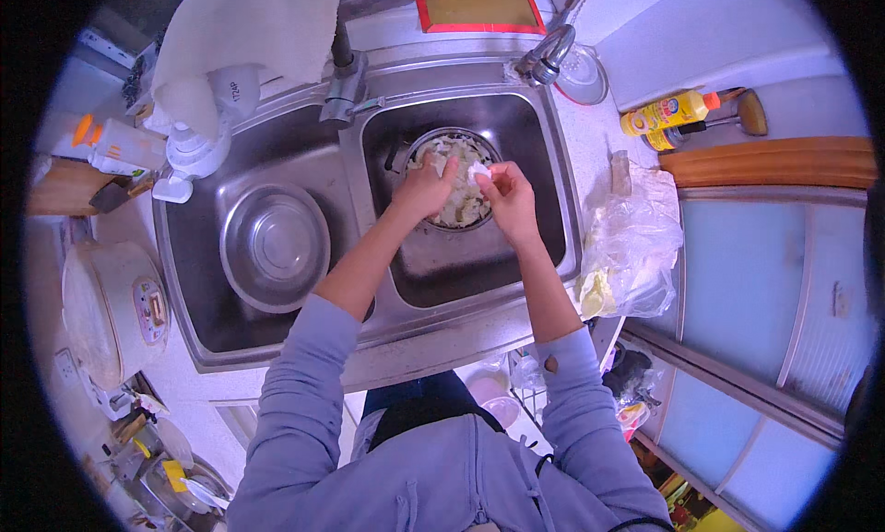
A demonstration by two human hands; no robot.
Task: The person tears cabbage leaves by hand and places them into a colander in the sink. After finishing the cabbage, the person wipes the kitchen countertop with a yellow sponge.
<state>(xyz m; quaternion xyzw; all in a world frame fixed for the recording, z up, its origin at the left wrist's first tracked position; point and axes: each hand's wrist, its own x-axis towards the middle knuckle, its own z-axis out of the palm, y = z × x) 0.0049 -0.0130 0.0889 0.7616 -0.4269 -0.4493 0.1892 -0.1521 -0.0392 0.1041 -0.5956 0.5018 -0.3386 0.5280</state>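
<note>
Chopped pale leaves, apparently cabbage, fill a round metal pot in the right sink basin. My left hand reaches over the pot's left side with its fingertips down among the pieces. Whether it grips any of them is hard to make out. Above the pot's right side, my right hand pinches a small white piece between thumb and fingers. An upturned or shallow steel bowl lies in the left basin.
Two faucets, one grey and one chrome, stand behind the basins. Crumpled plastic bags lie on the right counter, near a yellow bottle. A rice cooker and a white pump bottle are on the left.
</note>
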